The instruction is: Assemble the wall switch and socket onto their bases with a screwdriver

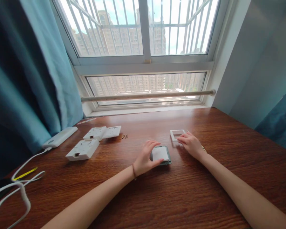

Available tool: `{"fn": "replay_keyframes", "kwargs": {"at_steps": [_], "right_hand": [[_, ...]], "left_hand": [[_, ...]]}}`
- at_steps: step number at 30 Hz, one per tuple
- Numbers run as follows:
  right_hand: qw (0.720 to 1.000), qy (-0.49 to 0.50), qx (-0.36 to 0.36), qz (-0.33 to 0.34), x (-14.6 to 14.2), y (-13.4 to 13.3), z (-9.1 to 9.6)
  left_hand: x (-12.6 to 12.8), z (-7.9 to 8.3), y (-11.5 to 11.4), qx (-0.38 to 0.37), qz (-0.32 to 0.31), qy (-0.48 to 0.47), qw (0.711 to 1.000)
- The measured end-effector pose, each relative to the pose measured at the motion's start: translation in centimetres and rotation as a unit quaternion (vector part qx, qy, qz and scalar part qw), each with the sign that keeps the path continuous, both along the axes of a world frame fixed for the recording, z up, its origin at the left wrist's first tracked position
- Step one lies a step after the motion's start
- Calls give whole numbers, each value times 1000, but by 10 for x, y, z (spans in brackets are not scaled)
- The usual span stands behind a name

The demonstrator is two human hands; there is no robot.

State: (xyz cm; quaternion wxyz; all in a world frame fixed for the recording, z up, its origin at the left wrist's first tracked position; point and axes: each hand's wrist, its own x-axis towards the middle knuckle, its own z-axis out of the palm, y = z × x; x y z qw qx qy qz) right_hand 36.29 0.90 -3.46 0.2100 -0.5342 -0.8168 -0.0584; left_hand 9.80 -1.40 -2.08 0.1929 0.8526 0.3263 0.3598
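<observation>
On the wooden desk [181,190], my left hand [146,157] curls around the left side of a square switch module [161,155] with a white face and grey-green frame, thumb at its near edge and fingers at its far edge. My right hand [191,144] rests palm down to the right, its fingertips touching the near edge of a white square frame [177,134] that lies flat on the desk. A thin band circles my left wrist.
At the left lie a white wall box [83,149], another white box [94,133] with a flat white plate [112,131] beside it, two small screws [124,136], a white power bank [60,137] with white cables [19,184]. Window and blue curtain [26,79] stand behind.
</observation>
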Motion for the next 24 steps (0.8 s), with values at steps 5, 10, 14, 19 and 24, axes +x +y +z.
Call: {"fn": "replay_keyframes", "kwargs": {"at_steps": [5,10,14,19,24], "right_hand": [[999,-29,-17,-30,-4,-3,2],[996,-45,-25,-72,-1,-1,2],[994,-57,-38,-90,2,2,1],[992,-66,-42,-100,5,-2,7],[955,-94,-32,-281,12,-13,12]], "left_hand": [[4,-7,8,-30,11,73,997],[3,-6,11,-76,-11,116,990],[3,-4,11,-81,-19,114,990],[2,-7,11,-101,-25,102,989],[2,-9,11,-114,-34,90,989]]}}
